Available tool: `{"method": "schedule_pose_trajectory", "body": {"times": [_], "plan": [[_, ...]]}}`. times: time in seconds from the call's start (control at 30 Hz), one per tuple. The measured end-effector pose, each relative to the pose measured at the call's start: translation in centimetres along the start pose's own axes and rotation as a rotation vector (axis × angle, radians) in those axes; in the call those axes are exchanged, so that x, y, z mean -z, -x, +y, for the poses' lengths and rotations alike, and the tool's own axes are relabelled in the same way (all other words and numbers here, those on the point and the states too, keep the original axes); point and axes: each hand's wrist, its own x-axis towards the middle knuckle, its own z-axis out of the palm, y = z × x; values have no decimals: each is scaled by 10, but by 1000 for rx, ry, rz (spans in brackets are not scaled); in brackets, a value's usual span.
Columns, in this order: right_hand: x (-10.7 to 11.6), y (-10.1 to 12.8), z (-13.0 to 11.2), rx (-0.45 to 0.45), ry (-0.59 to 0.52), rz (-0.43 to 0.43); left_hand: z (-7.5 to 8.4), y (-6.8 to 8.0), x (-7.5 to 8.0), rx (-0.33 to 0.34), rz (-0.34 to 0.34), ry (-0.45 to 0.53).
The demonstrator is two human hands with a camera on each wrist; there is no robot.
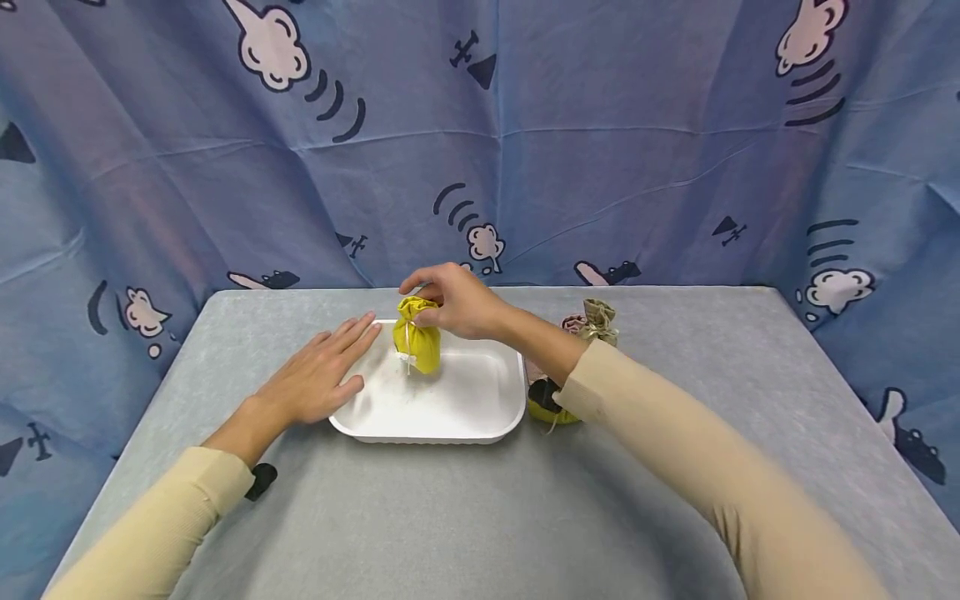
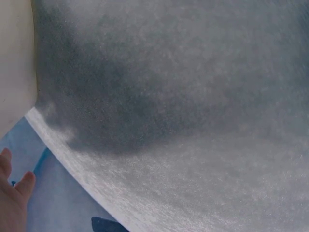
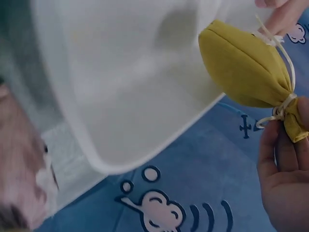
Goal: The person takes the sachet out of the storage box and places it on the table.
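The right hand (image 1: 461, 302) pinches the tied neck of a yellow pouch (image 1: 417, 342) standing in the white tray (image 1: 450, 417), not yet let go, while the left hand (image 1: 318, 375) lies flat at the tray's edge; more pouches (image 1: 596, 321) wait on the grey surface (image 1: 465, 517)

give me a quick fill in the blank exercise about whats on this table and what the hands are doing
1. The right hand pinches the tied top of a small ____ pouch.
2. That pouch stands inside a white ____.
3. The left hand lies flat with its fingers straight, touching the tray's ____ edge.
4. The table has a ____ cover.

Missing words: yellow; tray; left; grey
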Motion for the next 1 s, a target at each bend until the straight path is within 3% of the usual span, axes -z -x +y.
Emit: {"method": "schedule_pose_trajectory", "body": {"times": [0.2, 0.4, 0.7, 1.0], "plan": [[16, 14, -10, 77, -14, 36, 0, 0, 1, -7, 1, -1], [37, 35, -18, 154, 57, 69, 2, -1, 1, -1, -1, 2], [65, 72, -11, 213, 97, 174, 2, -1, -1, -30, 34, 1], [97, 101, -4, 154, 146, 209, 0, 1, -3, -35, 45, 3]]}}
